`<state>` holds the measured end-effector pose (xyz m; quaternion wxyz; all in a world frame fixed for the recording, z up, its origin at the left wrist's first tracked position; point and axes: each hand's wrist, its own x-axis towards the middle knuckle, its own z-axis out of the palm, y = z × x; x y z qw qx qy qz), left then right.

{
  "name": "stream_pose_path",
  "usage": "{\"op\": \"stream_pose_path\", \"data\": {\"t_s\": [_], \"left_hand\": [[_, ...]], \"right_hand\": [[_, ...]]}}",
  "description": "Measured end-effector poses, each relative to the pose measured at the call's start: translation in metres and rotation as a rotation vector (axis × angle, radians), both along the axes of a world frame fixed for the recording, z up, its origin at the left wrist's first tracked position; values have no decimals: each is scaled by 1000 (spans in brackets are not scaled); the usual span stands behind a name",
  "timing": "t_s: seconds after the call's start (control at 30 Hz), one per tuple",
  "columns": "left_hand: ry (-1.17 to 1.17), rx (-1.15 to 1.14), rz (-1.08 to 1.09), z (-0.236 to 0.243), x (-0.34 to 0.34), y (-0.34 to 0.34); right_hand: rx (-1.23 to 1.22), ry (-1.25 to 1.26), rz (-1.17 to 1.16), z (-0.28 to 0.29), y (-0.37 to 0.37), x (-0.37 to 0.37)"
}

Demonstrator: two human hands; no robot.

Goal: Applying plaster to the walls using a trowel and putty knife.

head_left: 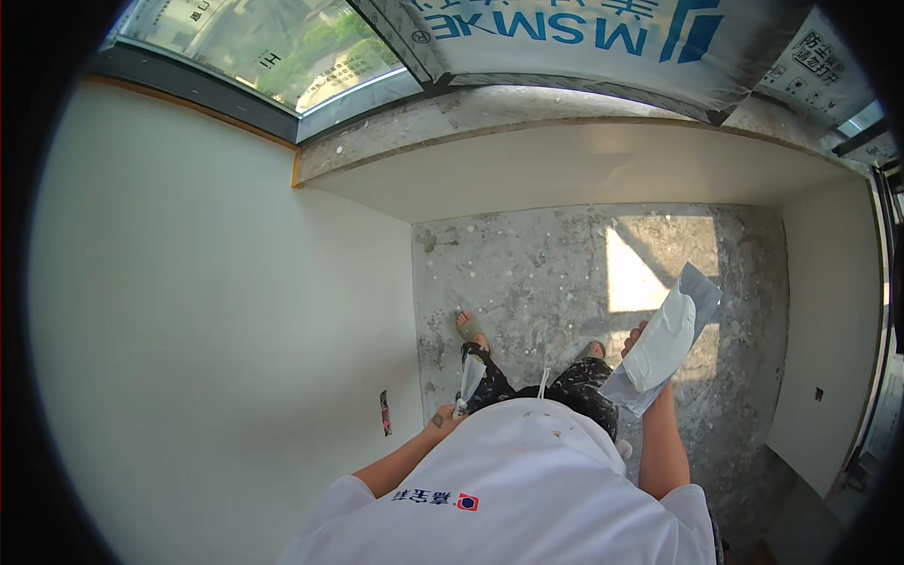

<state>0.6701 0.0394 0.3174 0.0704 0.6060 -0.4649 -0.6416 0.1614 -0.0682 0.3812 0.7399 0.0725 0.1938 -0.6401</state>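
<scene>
My right hand (635, 338) is closed under a wide plastering trowel (700, 285); its fingertips show at the blade's left edge. A thick smear of white putty (663, 341) lies along the top of the blade. The trowel is tilted and hangs over the floor to my right. Low at my left side, my left hand (444, 415) is wrapped round the handle of a putty knife (473, 376). That knife's pale, flared blade points away from me, in front of my left trouser leg. The two tools are well apart.
A smooth pale wall (217, 282) rises close on my left, with a cut-out wall box (385, 412). Ahead, a low wall (584, 169) carries a stone sill (405, 141) below film-covered windows (565, 38). The concrete floor (527, 264) is spotted with white. Another low wall (824, 311) stands right.
</scene>
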Motion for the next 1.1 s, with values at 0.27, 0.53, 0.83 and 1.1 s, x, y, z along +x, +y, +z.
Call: {"op": "stream_pose_path", "data": {"t_s": [0.27, 0.53, 0.83, 1.1], "left_hand": [[-62, 459, -17, -45, 46, -134], [-35, 170, -200, -320, 25, -319], [104, -300, -205, -453, -63, -426], [288, -124, -23, -444, -39, -397]], "right_hand": [[72, 72, -69, -143, -115, 107], [-57, 371, -377, -372, -266, 14], [-696, 843, -461, -450, -387, -168], [-586, 1016, -668, -407, -438, -136]]}}
